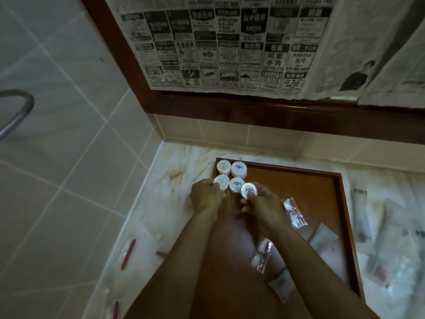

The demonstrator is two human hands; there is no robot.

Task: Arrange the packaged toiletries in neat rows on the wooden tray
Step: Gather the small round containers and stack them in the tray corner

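Both hands are busy in the tray's [322, 178] far left corner: the left hand [205, 195] has its grip pinched on one round white tub [221, 182], and the right hand [264, 203] holds another [248, 190] at its rim. Two tubs [231, 168] already sit in the back row. I'd set these down flush against the middle tub [236, 184], logos facing up, edges touching, so the second row runs parallel. The sachets [294, 211] can wait.

Five small round white packaged soaps [238, 169] cluster in the far left corner of the brown wooden tray [322, 192], while clear-wrapped red-and-white sachets [295, 212] lie scattered nearer its right rim.
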